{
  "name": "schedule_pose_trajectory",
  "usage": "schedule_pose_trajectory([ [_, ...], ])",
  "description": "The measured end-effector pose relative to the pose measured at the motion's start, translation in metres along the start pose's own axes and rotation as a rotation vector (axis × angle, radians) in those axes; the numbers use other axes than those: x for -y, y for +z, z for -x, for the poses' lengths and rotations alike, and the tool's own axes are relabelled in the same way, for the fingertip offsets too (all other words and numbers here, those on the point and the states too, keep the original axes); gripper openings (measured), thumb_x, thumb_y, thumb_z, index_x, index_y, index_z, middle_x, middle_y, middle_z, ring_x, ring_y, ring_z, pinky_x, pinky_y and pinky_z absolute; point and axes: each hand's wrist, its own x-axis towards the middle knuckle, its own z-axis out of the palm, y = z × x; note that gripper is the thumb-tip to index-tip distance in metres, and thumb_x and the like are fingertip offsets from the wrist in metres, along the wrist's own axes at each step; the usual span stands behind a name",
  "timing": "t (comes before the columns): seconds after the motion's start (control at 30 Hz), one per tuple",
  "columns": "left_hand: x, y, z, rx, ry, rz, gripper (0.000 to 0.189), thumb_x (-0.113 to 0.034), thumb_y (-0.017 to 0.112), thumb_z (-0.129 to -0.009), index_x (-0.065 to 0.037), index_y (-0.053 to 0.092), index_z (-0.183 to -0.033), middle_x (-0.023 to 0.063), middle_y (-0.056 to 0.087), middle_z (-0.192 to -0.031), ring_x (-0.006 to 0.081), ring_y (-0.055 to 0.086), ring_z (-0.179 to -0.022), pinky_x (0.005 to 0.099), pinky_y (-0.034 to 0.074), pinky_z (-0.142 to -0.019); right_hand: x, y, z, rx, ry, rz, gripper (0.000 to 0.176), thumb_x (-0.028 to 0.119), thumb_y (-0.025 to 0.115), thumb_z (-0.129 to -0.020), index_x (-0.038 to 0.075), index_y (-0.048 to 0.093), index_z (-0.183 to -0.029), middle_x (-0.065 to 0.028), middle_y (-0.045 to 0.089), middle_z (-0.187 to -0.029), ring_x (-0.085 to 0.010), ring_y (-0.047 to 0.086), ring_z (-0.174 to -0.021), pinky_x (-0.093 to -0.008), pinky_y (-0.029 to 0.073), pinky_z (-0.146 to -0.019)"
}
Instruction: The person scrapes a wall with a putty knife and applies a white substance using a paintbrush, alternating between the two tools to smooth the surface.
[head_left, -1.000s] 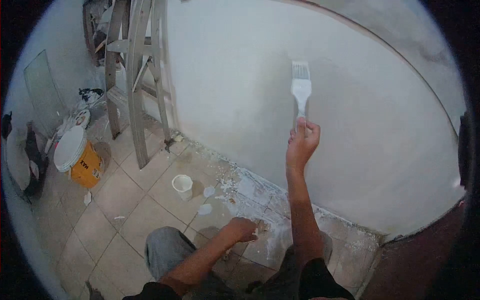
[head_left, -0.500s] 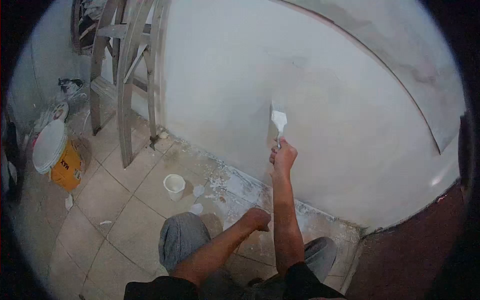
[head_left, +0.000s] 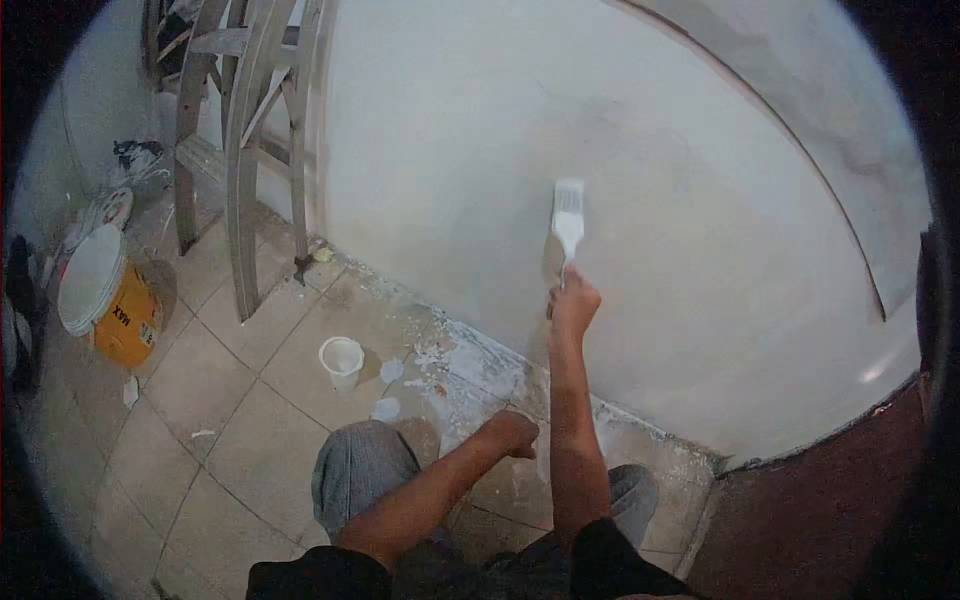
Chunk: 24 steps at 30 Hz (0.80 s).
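Observation:
My right hand (head_left: 574, 304) is closed around the handle of a white paintbrush (head_left: 568, 222). The bristles point up and rest on or very close to the white wall (head_left: 430, 170). Grey, damp-looking patches show on the wall around the brush. Low over my knees, my left hand (head_left: 514, 434) is curled closed; whatever its fingers hold, if anything, is hidden. A white paint cup (head_left: 342, 362) stands on the floor to the left of my knee, beside some white paint blotches (head_left: 386, 409).
A wooden stepladder (head_left: 240, 150) stands against the wall at upper left. An orange and white bucket (head_left: 125, 310) sits on the tiled floor (head_left: 270, 430). White paint spatters (head_left: 480, 360) run along the wall's foot. A dark red surface (head_left: 810, 500) lies at right.
My right hand and the paintbrush have shifted slightly right along the wall, and the brush now shows its broad face. My left hand has hardly moved. The view has tilted a little.

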Motion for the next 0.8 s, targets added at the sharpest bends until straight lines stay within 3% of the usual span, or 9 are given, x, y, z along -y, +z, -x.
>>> schedule_pose_trajectory([
  [0.23,0.014,-0.004,0.0,0.119,-0.068,0.009,0.045,-0.045,0.063,-0.076,-0.003,0.063,-0.092,0.0169,0.064,-0.091,0.0341,0.061,-0.088,0.0443,0.048,-0.075,0.025,-0.026,0.029,0.085,0.039,-0.068,0.027,0.025,0.052,-0.09,0.002,0.057,-0.078,0.0041,0.039,-0.051,-0.0062,0.03,-0.038,-0.0211,0.021,-0.035],
  [0.3,0.019,0.001,-0.001,0.149,-0.074,0.005,0.046,-0.046,0.062,-0.077,-0.002,0.063,-0.093,0.017,0.064,-0.09,0.0341,0.061,-0.087,0.0446,0.048,-0.075,0.04,-0.037,0.029,0.258,0.3,-0.494,0.032,0.03,0.044,-0.092,0.009,0.05,-0.069,0.0056,0.036,-0.049,-0.0064,0.027,-0.037,-0.0216,0.018,-0.034],
  [0.33,0.02,0.004,-0.001,0.171,-0.076,-0.001,0.047,-0.046,0.062,-0.077,-0.002,0.063,-0.094,0.0171,0.064,-0.09,0.0342,0.062,-0.087,0.0448,0.049,-0.075,0.042,-0.042,0.029,0.247,0.305,-0.492,0.032,0.03,0.044,-0.092,0.009,0.05,-0.069,0.0056,0.036,-0.049,-0.0064,0.027,-0.037,-0.0216,0.018,-0.034],
  [0.4,0.022,0.005,0.002,0.178,-0.084,-0.009,0.047,-0.045,0.062,-0.077,-0.001,0.063,-0.094,0.0171,0.065,-0.091,0.034,0.062,-0.087,0.0447,0.049,-0.075,0.043,-0.054,0.031,0.509,0.487,-0.87,0.039,0.036,0.034,-0.093,0.016,0.038,-0.061,0.0058,0.032,-0.044,-0.0075,0.024,-0.035,-0.0228,0.016,-0.034],
  [0.43,0.022,0.004,0.005,0.173,-0.097,-0.021,0.047,-0.044,0.062,-0.077,-0.001,0.063,-0.094,0.0171,0.065,-0.091,0.0337,0.062,-0.087,0.0445,0.049,-0.075,0.038,-0.063,0.032,0.491,0.486,-0.868,0.039,0.036,0.034,-0.093,0.016,0.038,-0.061,0.0058,0.032,-0.044,-0.0075,0.024,-0.035,-0.0228,0.016,-0.034],
  [0.5,0.026,0.008,0.005,0.18,-0.094,-0.016,0.047,-0.043,0.062,-0.077,0.0,0.062,-0.095,0.0171,0.065,-0.091,0.0334,0.062,-0.088,0.0444,0.049,-0.076,0.024,-0.079,0.035,0.71,0.528,-1.014,0.042,0.041,0.027,-0.093,0.018,0.031,-0.058,0.0056,0.029,-0.041,-0.0075,0.024,-0.035,-0.0227,0.017,-0.034],
  [0.77,0.018,0.007,0.011,0.081,-0.057,-0.004,0.043,-0.043,0.061,-0.078,-0.004,0.064,-0.096,0.0168,0.065,-0.092,0.0334,0.062,-0.089,0.0443,0.048,-0.077,0.013,-0.102,0.047,0.732,0.594,-1.018,0.046,0.046,0.027,-0.09,0.018,0.03,-0.054,0.0068,0.024,-0.037,-0.0067,0.016,-0.031,-0.0223,0.016,-0.031],
  [0.8,0.013,0.006,0.009,0.064,-0.063,-0.031,0.041,-0.042,0.062,-0.075,-0.004,0.066,-0.09,0.0154,0.066,-0.089,0.0315,0.063,-0.086,0.0429,0.05,-0.074,0.013,-0.101,0.048,0.772,0.603,-1.032,0.046,0.047,0.028,-0.09,0.018,0.03,-0.054,0.0073,0.024,-0.037,-0.0062,0.016,-0.031,-0.0223,0.015,-0.031],
])
